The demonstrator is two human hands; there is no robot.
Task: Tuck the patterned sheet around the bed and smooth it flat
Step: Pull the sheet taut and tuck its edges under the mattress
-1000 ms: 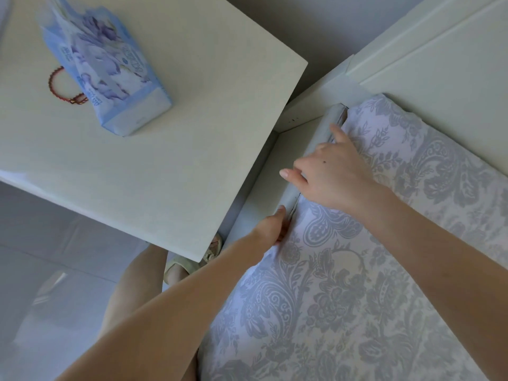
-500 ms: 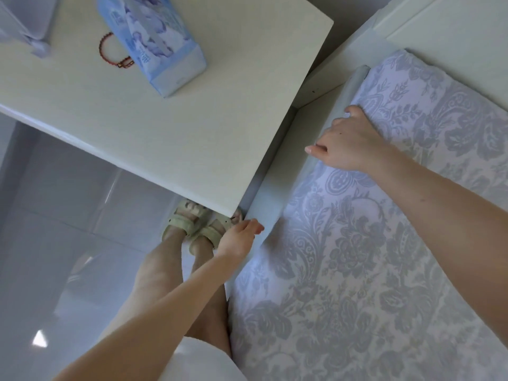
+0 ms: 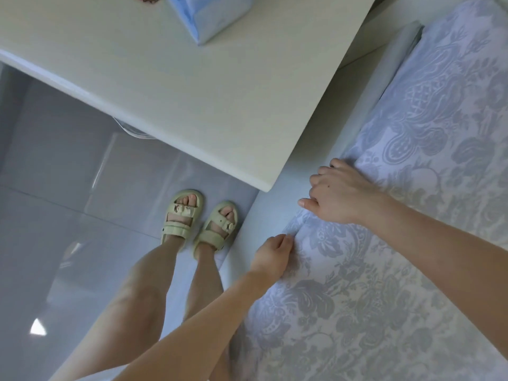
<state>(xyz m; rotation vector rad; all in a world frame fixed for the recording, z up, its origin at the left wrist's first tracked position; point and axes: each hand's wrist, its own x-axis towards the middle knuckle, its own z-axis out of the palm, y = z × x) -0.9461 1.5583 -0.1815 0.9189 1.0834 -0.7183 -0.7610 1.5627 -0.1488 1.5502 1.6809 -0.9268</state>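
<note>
The patterned sheet [image 3: 398, 243], pale lilac with grey floral print, covers the mattress on the right. Its left edge runs along the white bed frame rail [image 3: 275, 215]. My right hand [image 3: 338, 193] lies on that edge, fingers curled over it down the mattress side, fingertips hidden. My left hand [image 3: 273, 255] sits just below it at the same edge, fingers bent into the sheet where a small fold bunches up. Whether the left hand pinches the cloth is hidden.
A white bedside table [image 3: 192, 92] stands close on the left, its corner nearly touching the bed frame. A blue tissue pack [image 3: 211, 15] lies on it. My feet in pale green sandals [image 3: 200, 224] stand on the glossy grey floor beside the bed.
The view has tilted down and back along the bed side. Both hands have slid down the sheet's edge away from the headboard corner, and the left hand has returned to the edge.
</note>
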